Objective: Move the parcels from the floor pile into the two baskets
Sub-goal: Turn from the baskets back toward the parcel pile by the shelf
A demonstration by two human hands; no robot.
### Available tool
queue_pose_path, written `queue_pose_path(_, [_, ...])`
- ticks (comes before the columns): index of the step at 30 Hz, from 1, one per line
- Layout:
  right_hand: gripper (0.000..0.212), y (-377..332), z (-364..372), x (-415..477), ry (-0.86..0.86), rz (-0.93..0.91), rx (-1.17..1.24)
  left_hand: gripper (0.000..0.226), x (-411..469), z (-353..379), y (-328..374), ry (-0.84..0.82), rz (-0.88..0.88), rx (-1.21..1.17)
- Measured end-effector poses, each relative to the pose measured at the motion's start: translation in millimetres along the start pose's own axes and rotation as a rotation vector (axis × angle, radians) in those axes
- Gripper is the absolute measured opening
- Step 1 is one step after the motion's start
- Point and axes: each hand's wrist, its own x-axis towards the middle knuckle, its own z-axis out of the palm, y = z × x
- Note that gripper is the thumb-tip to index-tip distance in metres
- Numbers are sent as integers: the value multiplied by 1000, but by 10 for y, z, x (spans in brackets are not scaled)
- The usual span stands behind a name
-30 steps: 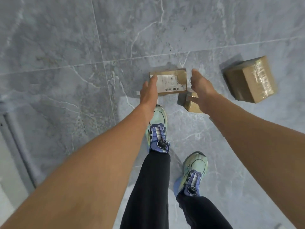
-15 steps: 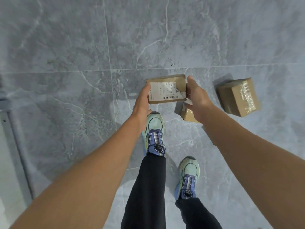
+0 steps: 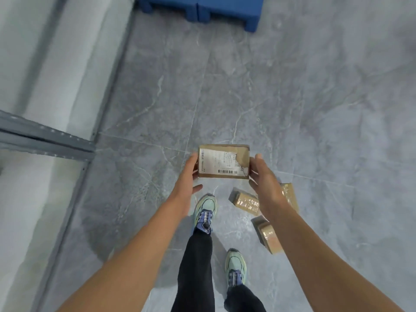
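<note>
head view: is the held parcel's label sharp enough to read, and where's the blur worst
Head view: on the parcel the label is soft, barcode visible but text unreadable; head view: blur is heaviest on the grey rail and wall at left; head view: tape on the floor parcels shows mild glare.

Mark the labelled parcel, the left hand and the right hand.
labelled parcel [image 3: 216, 162], head view, on its white label.
left hand [image 3: 185, 183], head view, back of the hand.
right hand [image 3: 265, 183], head view, back of the hand.
</note>
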Motion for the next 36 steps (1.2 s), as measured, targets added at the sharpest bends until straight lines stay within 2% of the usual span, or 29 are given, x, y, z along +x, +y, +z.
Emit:
queue_pose_path(9, [40, -914, -21, -1817, -167, -306, -94, 51, -2077, -147, 708, 91, 251, -121])
queue_pose_path(14, [41, -1174, 209, -2624, -276, -395, -160, 50, -3012, -446, 816, 142, 345, -194])
queue_pose_path(18, [53, -1196, 550, -3162, -353, -482, -244, 58, -3650, -850, 760, 203, 418, -221])
queue_pose_path(27, [40, -629, 1607, -4551, -591, -590, -379, 41, -5031, -1996, 46, 439, 481, -404])
queue_pose_path(36, [44, 352, 2830, -5747, -803, -613, -503, 46, -6304, -3207, -1059, 642, 508, -585])
